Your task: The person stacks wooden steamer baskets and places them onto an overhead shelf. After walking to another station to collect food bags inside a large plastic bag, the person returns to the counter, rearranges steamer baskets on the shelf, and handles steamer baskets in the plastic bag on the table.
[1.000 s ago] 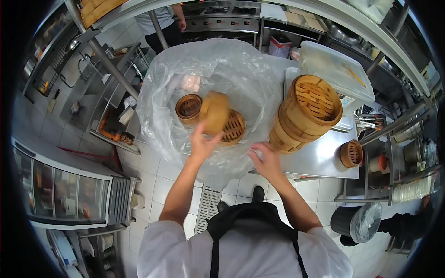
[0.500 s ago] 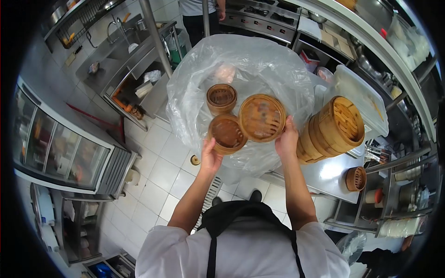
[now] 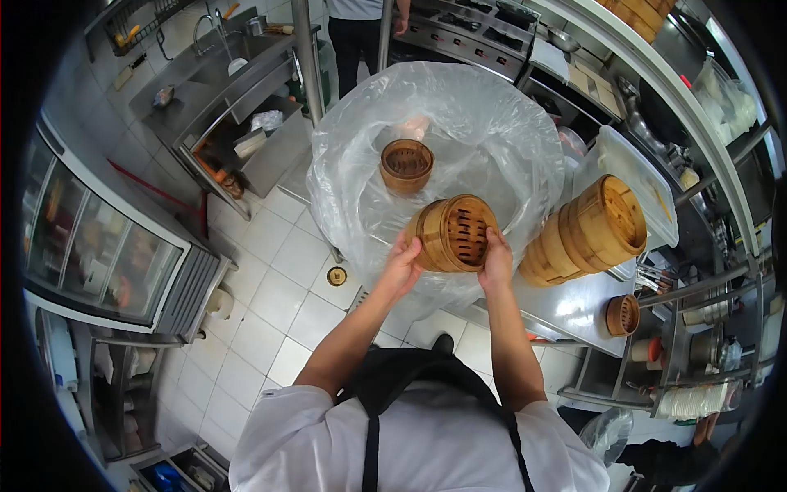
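Note:
Both hands hold a pair of round bamboo steamer baskets (image 3: 466, 233), pressed together and tilted, over a large clear plastic bag (image 3: 361, 115). My left hand (image 3: 403, 261) grips their left side. On the right side, my right hand (image 3: 495, 261) has its fingers around the rim. A smaller bamboo basket (image 3: 407, 166) sits in the bag, beyond my left hand. Near the bag's far side lies something pinkish (image 3: 412, 128), seen through the plastic. To the right stands a leaning stack of bamboo steamers (image 3: 584, 232).
A small bamboo basket (image 3: 622, 316) stands on the metal table (image 3: 566, 307) at right. Behind the stack is a clear plastic box (image 3: 631, 176). Metal posts rise beside the bag. One person (image 3: 357, 41) stands near the stove; another person (image 3: 672, 459) is partly visible at lower right.
The two larger baskets, side by side half a second ago, are now together in both hands. My hands have drawn closer to each other, and the view has shifted.

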Tool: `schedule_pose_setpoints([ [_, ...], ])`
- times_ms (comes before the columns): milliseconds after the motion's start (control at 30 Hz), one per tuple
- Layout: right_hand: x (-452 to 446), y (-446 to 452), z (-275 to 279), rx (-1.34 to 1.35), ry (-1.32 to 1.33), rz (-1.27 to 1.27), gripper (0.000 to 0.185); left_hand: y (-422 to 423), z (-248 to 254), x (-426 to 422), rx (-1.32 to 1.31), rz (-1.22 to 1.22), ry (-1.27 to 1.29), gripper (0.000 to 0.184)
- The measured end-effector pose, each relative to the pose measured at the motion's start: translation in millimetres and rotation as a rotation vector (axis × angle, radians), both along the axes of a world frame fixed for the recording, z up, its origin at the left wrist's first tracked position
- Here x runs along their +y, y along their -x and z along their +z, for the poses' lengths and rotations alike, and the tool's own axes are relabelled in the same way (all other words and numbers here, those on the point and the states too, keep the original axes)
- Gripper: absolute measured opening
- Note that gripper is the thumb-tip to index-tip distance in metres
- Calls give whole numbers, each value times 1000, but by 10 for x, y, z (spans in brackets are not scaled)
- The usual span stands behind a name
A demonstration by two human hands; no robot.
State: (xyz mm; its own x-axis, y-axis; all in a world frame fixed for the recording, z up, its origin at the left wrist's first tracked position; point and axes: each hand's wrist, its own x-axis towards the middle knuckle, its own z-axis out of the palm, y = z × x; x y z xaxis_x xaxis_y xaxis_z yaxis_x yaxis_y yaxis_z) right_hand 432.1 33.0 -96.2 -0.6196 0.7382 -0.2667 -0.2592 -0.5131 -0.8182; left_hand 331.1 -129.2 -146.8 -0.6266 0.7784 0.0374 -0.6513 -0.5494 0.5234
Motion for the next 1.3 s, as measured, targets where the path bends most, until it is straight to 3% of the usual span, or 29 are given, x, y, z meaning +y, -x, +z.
schedule_pose_setpoints([
  [200, 108, 62, -197, -26, -25, -72, 32, 80, -204, 239, -77, -69, -11, 51],
  [300, 237, 72, -221, -65, -61, -88, 37, 211, -188, 344, 37, 35, 350, 53],
  [400, 73, 126, -172, -117, -120, -115, 43, 494, 194, 277, 890, 478, 989, 58],
  [500, -8, 236, -202, -123, -145, -113, 52, 1090, 91, 528, 1353, 783, 1053, 64],
  [600, -50, 270, -199, -118, -132, -124, 58, 1322, 220, 692, 1592, 911, 1353, 49],
  [700, -38, 248, -207, -119, -156, -106, 58, 1471, 200, 702, 1685, 730, 1403, 32],
  [800, 6, 201, -261, -60, -160, -96, 62, 1526, 280, 655, 1115, 584, 1040, 27],
  [867, 36, 121, -255, -43, -129, -160, 71, 1248, 623, 436, 1140, 561, 933, 22],
  [900, -52, 27, -235, -84, -475, -157, 79, 1116, 747, 308, 1305, 566, 878, 20],
  [933, 11, -154, -55, -132, -792, -153, 85, 855, 999, 146, 1505, 542, 666, 21],
  [1000, 33, -523, 422, -187, -1371, -116, 93, 528, 1417, 2, 1555, 302, 522, 19],
  [1033, 6, -650, 694, -230, -1405, 157, 83, 404, 1522, -74, 1642, 191, 488, 20],
  [1067, -20, -714, 733, -4, -1319, 224, 80, 263, 1551, -124, 1616, 95, 431, 24],
  [1300, -379, -1572, 582, -261, -1369, 189, 61, -295, 1189, -35, 1610, -185, 268, 30],
])
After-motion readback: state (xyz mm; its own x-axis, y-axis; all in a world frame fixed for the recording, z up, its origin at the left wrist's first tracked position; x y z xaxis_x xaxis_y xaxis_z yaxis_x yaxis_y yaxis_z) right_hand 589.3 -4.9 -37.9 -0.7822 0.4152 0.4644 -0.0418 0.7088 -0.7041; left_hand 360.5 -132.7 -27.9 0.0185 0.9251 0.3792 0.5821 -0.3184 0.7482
